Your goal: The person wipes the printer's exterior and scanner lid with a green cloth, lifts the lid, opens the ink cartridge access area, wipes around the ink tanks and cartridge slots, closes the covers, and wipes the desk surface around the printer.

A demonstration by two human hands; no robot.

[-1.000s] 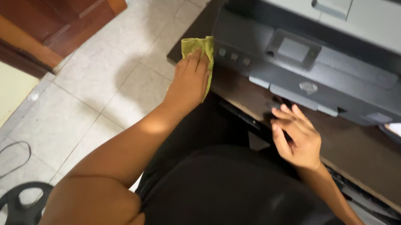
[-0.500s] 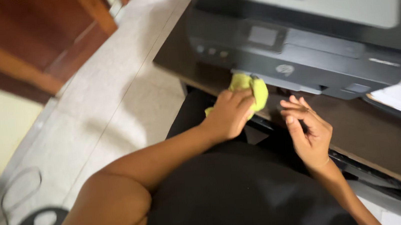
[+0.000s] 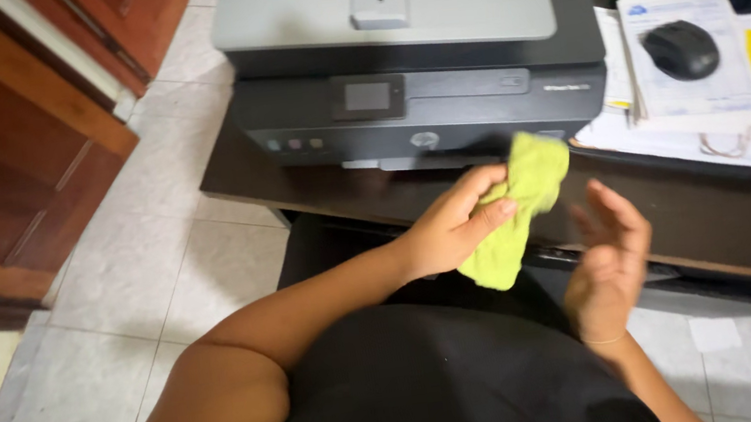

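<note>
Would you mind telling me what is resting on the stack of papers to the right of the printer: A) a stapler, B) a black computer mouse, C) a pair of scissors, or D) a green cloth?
B: a black computer mouse lies on top of the stack of papers beside the printer, while the green cloth is pinched in the left hand, off the desk.

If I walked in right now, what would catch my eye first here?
The yellow-green cloth, pinched in the left hand just in front of the desk edge. Beside it the right hand is open and empty. Behind them a grey and black printer sits on the dark wooden desk.
</note>
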